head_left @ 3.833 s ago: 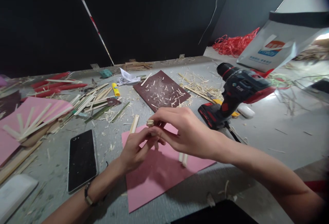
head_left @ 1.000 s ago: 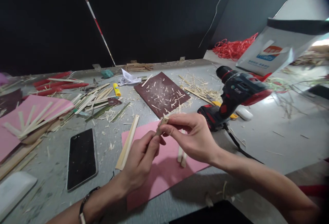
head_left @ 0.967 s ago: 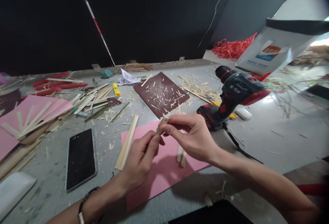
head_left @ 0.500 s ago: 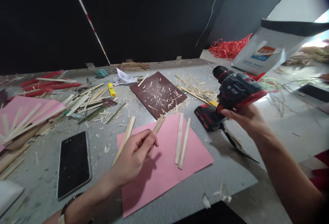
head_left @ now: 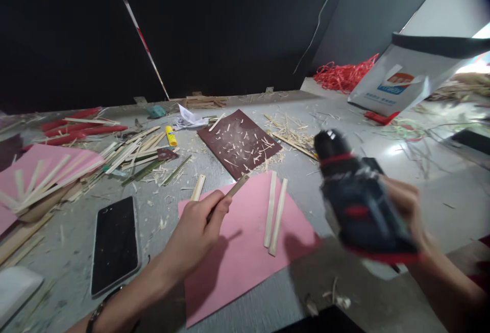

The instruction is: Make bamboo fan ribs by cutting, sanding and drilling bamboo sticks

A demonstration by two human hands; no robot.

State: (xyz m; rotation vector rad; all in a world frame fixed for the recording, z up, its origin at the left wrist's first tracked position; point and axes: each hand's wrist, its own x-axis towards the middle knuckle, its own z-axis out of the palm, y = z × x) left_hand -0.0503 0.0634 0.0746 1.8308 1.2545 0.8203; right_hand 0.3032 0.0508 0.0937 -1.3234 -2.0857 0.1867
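My left hand [head_left: 202, 221] pinches a thin bamboo strip [head_left: 238, 186] above the pink paper [head_left: 241, 272]. In my right hand [head_left: 406, 210] is a black and red cordless drill [head_left: 356, 200], blurred by motion, with its chuck pointing away from me. Two pale strips [head_left: 276, 215] lie side by side on the paper. Another strip [head_left: 198, 188] with a hole near its end lies at the paper's left edge, partly hidden behind my left hand. Beyond the paper, a dark brown board [head_left: 241, 142] is covered in shavings.
A phone [head_left: 115, 246] lies left of the paper. Farther left are a pink fan [head_left: 82, 157], loose strips and a yellow glue stick [head_left: 170, 136]. A white bag [head_left: 398, 80] and red string [head_left: 344, 75] are at the back right.
The drill in my right hand has swung round and come nearer, and its battery no longer points left. The strip in my left hand lies at a lower slant.
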